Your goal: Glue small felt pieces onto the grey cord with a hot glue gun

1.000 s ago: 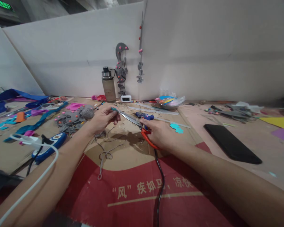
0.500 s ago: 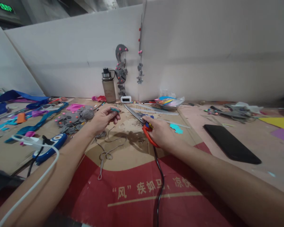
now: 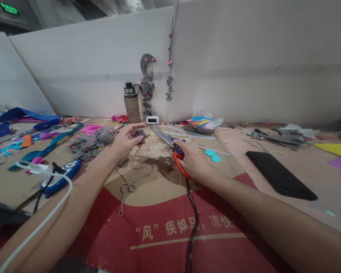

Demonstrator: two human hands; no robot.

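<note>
My left hand (image 3: 127, 143) pinches a small grey felt piece (image 3: 141, 133) between thumb and fingers, above the cardboard. My right hand (image 3: 194, 159) is wrapped round a pair of scissors (image 3: 182, 167) with red handles. Their blades (image 3: 162, 136) point away and to the left, towards the white digital timer (image 3: 152, 120), and look nearly closed. Just beyond the right hand lies a teal cut-out (image 3: 213, 155) with a scalloped edge. A loose grey yarn strand (image 3: 128, 185) trails on the cardboard below my left hand.
To the left are a grey yarn ball (image 3: 105, 136), felt pieces with pink dots (image 3: 86, 142) and a blue power strip (image 3: 63, 175). A bottle (image 3: 132, 108) stands behind. At the right lies a black phone (image 3: 280, 175). A black cable (image 3: 195, 216) crosses the red cardboard (image 3: 116, 235).
The piece in my left hand showed teal before and now shows grey; its fingers have shifted and lifted slightly. My right hand keeps the scissors in nearly the same place. The view has shifted slightly.
</note>
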